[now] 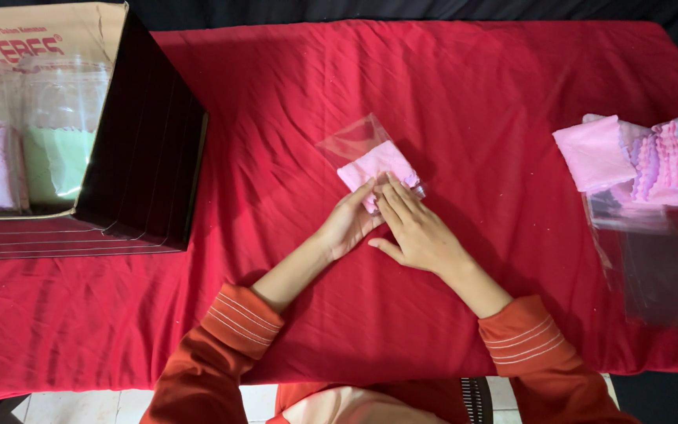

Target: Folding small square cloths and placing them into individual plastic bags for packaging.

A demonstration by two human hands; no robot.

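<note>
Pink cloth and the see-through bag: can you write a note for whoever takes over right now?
Left hand: fingertips on the pink cloth, near the bag's lower end.
Right hand: fingers flat on the same cloth.
The cloth sits mostly inside the clear bag on the red cover.
Done: bagged cloths stand in the cardboard box, far left.
Left: the stack of loose cloths and empty bags, on the right.

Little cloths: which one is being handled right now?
The pink cloth mid-table, half inside a clear bag, under both hands' fingertips. The others lie untouched: a stack at the right, bagged ones in the cardboard box.
</note>
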